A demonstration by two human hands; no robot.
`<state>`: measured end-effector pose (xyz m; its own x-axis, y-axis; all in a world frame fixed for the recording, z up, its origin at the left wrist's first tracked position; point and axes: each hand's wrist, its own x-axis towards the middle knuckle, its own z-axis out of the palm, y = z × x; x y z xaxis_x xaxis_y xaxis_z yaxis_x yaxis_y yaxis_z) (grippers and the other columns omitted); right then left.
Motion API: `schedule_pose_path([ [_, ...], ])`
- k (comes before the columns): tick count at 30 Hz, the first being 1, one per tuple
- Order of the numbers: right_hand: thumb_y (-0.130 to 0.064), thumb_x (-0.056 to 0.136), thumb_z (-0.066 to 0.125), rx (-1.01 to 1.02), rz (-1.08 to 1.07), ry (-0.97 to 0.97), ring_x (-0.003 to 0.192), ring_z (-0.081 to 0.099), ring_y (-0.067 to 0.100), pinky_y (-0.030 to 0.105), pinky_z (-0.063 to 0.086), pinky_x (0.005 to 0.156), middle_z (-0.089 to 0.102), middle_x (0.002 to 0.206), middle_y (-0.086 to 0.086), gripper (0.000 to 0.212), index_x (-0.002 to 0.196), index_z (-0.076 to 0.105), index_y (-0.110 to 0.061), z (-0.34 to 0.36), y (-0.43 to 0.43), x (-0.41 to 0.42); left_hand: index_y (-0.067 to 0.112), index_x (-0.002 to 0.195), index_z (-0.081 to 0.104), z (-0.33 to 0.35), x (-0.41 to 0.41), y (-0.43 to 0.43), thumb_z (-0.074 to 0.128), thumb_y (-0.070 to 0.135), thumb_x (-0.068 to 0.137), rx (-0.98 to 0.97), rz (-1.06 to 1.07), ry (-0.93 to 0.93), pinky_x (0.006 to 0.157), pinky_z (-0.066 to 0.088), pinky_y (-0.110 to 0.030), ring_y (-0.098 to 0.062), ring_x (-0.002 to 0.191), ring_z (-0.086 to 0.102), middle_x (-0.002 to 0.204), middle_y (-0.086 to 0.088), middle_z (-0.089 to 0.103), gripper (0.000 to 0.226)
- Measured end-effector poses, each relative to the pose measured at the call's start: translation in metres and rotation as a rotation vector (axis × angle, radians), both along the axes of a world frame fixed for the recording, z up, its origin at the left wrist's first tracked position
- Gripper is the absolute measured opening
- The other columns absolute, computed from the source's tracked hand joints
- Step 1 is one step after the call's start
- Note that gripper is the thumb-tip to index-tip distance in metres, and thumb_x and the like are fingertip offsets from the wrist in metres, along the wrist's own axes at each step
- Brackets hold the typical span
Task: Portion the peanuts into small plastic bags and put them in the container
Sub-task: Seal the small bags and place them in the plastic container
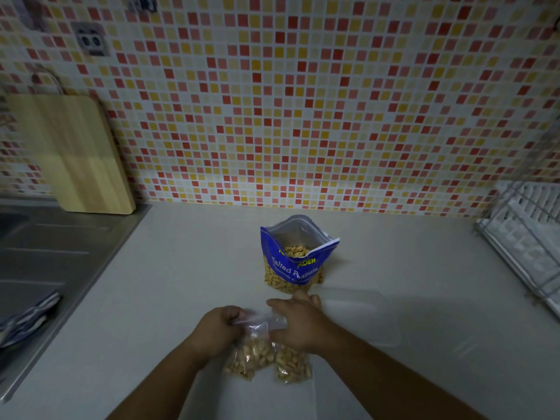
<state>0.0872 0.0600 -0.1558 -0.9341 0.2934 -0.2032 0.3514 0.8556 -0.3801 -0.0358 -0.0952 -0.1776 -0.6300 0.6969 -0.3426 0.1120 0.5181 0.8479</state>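
Left hand (216, 325): fingers curled, pinching the top of the small bag (248, 354). Right hand (298, 324): fingers loosely extended, resting on it.

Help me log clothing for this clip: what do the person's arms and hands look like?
The left forearm and right forearm are bare up to the frame's edge: no sleeves show. The left hand and right hand are bare too, with no gloves, watch or bracelet visible. The picture is too dim to rule out a thin ring.
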Motion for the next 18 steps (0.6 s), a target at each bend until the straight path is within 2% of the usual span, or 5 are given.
schedule_pose_path([
  [4, -0.052, 0.081, 0.056, -0.088, -0.087, 0.160, 0.121, 0.037, 0.017, 0.028, 0.016, 0.082, 0.057, 0.108, -0.006, 0.040, 0.115, 0.060, -0.032, 0.007, -0.011, -0.005, 0.004, 0.079, 0.070, 0.015, -0.001, -0.002, 0.065, -0.007, 0.076, 0.069, -0.012, -0.016, 0.054, 0.046, -0.020, -0.012, 0.056, 0.059, 0.063, -0.004, 0.066, 0.013],
  [7, -0.037, 0.087, 0.059, -0.133, -0.156, 0.254, 0.113, 0.037, 0.019, 0.025, 0.024, 0.090, 0.039, 0.097, -0.009, 0.025, 0.111, 0.064, -0.030, 0.020, -0.014, -0.005, 0.013, 0.076, 0.071, 0.033, -0.006, -0.004, 0.066, -0.003, 0.076, 0.111, -0.027, 0.012, 0.060, 0.049, -0.030, -0.021, 0.059, 0.062, 0.066, -0.011, 0.069, 0.017],
  [10, -0.032, 0.086, 0.062, -0.219, -0.197, 0.358, 0.105, 0.043, 0.015, 0.025, 0.035, 0.095, 0.042, 0.087, -0.011, 0.019, 0.103, 0.069, -0.027, 0.041, -0.011, -0.001, 0.014, 0.078, 0.072, 0.058, -0.006, 0.003, 0.065, -0.005, 0.079, 0.154, -0.049, 0.071, 0.060, 0.050, -0.029, -0.020, 0.059, 0.063, 0.068, -0.012, 0.071, 0.020],
  [14, -0.021, 0.085, 0.067, -0.346, -0.171, 0.401, 0.075, 0.053, 0.003, 0.005, 0.037, 0.066, 0.055, 0.074, -0.010, 0.003, 0.086, 0.069, -0.023, 0.070, 0.012, 0.020, 0.007, 0.083, 0.070, 0.093, 0.014, 0.026, 0.064, -0.005, 0.081, 0.258, -0.106, 0.033, 0.058, 0.048, -0.027, -0.019, 0.061, 0.059, 0.069, -0.009, 0.068, 0.014],
  [18, -0.014, 0.084, 0.068, -0.401, -0.228, 0.360, 0.058, 0.053, -0.013, 0.004, 0.037, 0.060, 0.056, 0.064, -0.013, 0.028, 0.070, 0.055, -0.034, 0.082, 0.052, 0.056, 0.013, 0.083, 0.071, 0.094, 0.048, 0.066, 0.070, 0.004, 0.078, 0.341, -0.172, -0.045, 0.065, 0.047, -0.030, -0.015, 0.067, 0.058, 0.074, -0.005, 0.067, 0.010],
])
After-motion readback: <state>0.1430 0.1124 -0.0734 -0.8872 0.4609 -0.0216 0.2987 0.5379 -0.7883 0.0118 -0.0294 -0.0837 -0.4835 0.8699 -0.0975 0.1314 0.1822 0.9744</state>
